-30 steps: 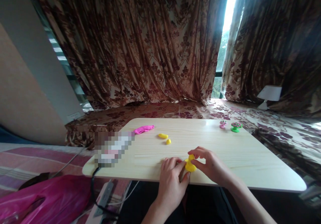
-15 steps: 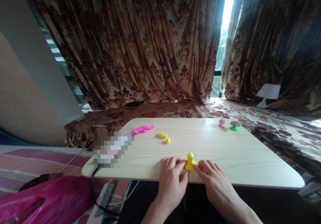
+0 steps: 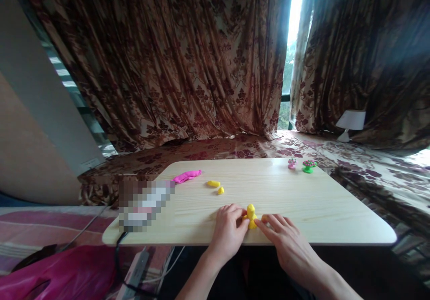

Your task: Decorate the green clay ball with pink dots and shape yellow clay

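A yellow modelling clay piece [image 3: 251,216] stands upright near the table's front edge, with a rounded knob on top and a wider base. My left hand [image 3: 229,226] grips its left side between thumb and fingers. My right hand [image 3: 282,233] presses its thumb against the right side of the base, the other fingers curved close by. Whether a bit of yellow lies under my right fingertips I cannot make out. Beyond my hands lie a yellow clay strip [image 3: 213,183] and a small yellow clay lump [image 3: 221,191].
The light wooden table [image 3: 322,210] carries a pink clay piece [image 3: 187,176] and a blurred-out object [image 3: 146,203] at left. At the far right stand a pink mushroom-shaped piece [image 3: 292,163] and a green one [image 3: 309,166] with dotted tops. A cable [image 3: 117,257] hangs off the left edge.
My left thumb has moved up against the clay and closed in on its side. The base looks narrower, less spread out. The view has shifted slightly.
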Motion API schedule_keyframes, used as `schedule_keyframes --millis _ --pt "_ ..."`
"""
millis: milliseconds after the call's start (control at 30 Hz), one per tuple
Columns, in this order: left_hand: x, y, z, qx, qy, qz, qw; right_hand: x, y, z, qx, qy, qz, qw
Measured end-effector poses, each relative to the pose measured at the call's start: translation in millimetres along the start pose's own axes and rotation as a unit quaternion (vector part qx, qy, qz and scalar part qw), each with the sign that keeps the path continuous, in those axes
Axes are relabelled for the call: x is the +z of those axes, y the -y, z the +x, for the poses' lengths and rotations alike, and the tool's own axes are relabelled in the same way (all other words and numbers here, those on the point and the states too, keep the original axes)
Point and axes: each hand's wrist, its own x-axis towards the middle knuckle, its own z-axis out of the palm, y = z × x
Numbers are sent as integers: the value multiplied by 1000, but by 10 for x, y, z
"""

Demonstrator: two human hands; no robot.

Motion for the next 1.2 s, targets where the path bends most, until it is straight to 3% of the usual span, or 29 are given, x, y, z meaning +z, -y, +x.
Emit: schedule_keyframes --millis 500,700,800,867,967,1067,1200 --pt "-1 44 31 13 3 -16 1000 -38 -15 15 -23 11 -21 999" --pt "-69 84 100 6 -3 -75 997 -97 -184 15 27 -19 102 994" --pt "-86 8 126 24 27 -57 998 -115 -269 14 42 -49 155 986" --pt "-79 -54 120 17 12 -23 1000 -128 -276 22 42 -58 174 982" --pt "-59 -120 73 6 -28 34 999 -143 -205 66 48 -77 191 977" --pt "-34 -136 7 12 -30 55 998 -132 -74 151 61 -91 188 976" --pt "15 -108 -59 12 -47 49 998 -68 99 283 99 -109 114 983"
